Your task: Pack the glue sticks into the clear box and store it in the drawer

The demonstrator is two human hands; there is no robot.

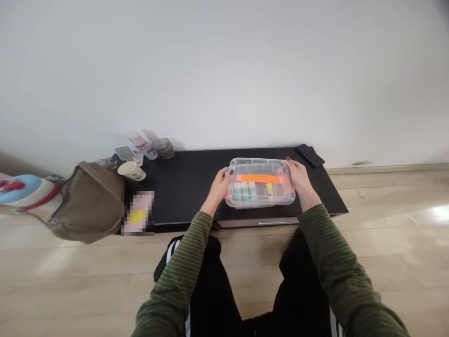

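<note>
A clear plastic storage box [259,196] with an orange handle across its lid is held between my two hands over the black cabinet top [185,187]. My left hand [219,187] grips its left end, thumb on the lid's edge. At the right end my right hand [298,178] has its thumb on the rim by a pinkish-orange clasp. Through the clear plastic show several small white-and-green containers [246,191] and a yellow item [270,189]; their exact kind is unclear. Whether the box touches the cabinet underneath cannot be seen.
A black remote control [310,155] lies at the back right corner. On the left stand a paper cup [132,171], a spray can [142,144], a glass [163,148] and a small white mirror-like stand [125,152]. A brown bag [93,201] rests beside a blurred-out item [138,213].
</note>
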